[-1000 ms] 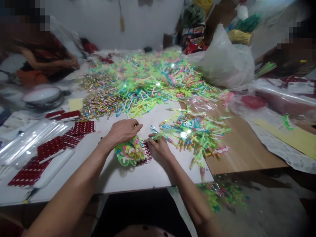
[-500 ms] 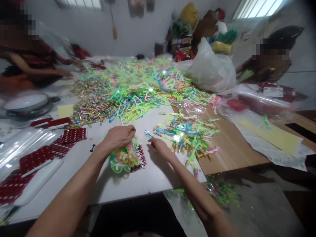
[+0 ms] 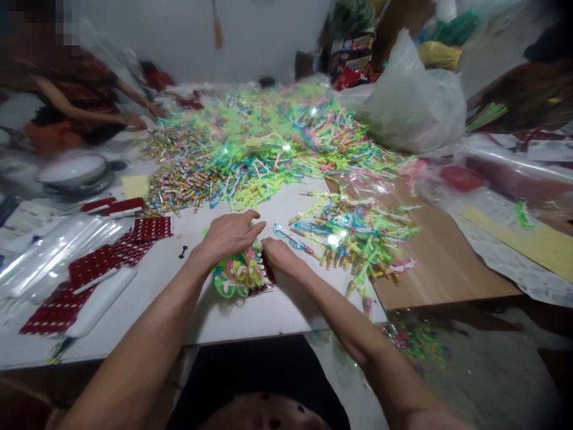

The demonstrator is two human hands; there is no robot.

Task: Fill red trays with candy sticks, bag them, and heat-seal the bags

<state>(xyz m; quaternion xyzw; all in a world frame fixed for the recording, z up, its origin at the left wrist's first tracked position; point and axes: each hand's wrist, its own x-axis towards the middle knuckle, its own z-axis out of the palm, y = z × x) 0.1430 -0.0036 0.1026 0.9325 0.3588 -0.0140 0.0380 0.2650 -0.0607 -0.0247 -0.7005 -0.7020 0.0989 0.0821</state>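
On the white table, a bundle of green, yellow and pink plastic pieces (image 3: 237, 272) lies on a dark red dotted card (image 3: 267, 282). My left hand (image 3: 230, 236) is over the far side of the bundle, its fingers stretched and thumb apart. My right hand (image 3: 283, 258) is at the card's right edge with fingers curled; whatever is in them is hidden. Just beyond it lies a blue glasses-shaped plastic piece (image 3: 290, 236). To the right is a loose heap of similar pieces (image 3: 353, 230) with shiny, coloured tube-like ends.
A large pile of bright plastic pieces (image 3: 268, 137) covers the far table. At left lie dotted red cards (image 3: 94, 266), clear plastic sleeves (image 3: 58, 245) and a black dumbbell-shaped bit (image 3: 183, 251). A white plastic bag (image 3: 412, 101) stands at back right. A person (image 3: 76, 89) works at far left.
My right hand has moved left from the blue piece to the card, its fingers now curled there. My left hand's fingers have spread from a pinch. The camera view has shifted.
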